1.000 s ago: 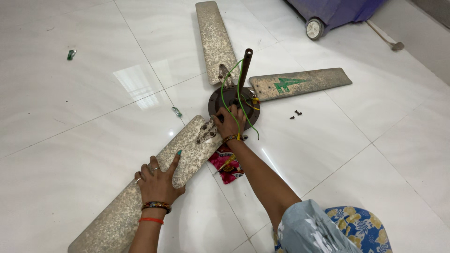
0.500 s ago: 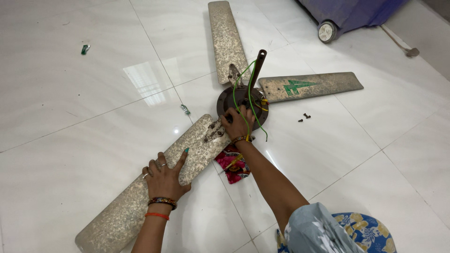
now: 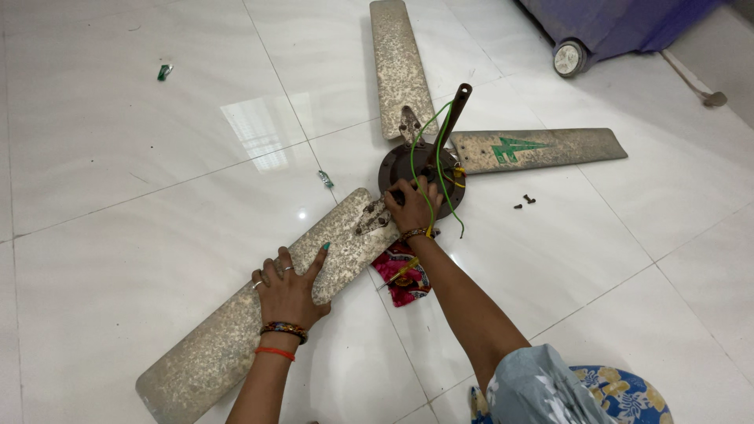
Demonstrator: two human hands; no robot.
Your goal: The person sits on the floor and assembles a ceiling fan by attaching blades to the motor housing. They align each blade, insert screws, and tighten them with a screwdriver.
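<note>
Flat and spread, the left hand (image 3: 289, 289) presses on the near fan blade (image 3: 275, 302). Curled fingers of the right hand (image 3: 410, 206) grip the dark fan middle (image 3: 393, 169). It all lies on the white floor (image 3: 141, 157).

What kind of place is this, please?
Probably a room in a home, used for a repair. The white tiled floor is glossy, a dusty ceiling fan lies dismantled on it, and loose screws lie beside.

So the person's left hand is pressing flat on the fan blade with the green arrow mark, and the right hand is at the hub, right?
Not quite. The head view shows the left hand flat on the plain speckled blade nearest the person; the green-marked blade lies untouched on the far side. The right hand is at the hub.
</note>
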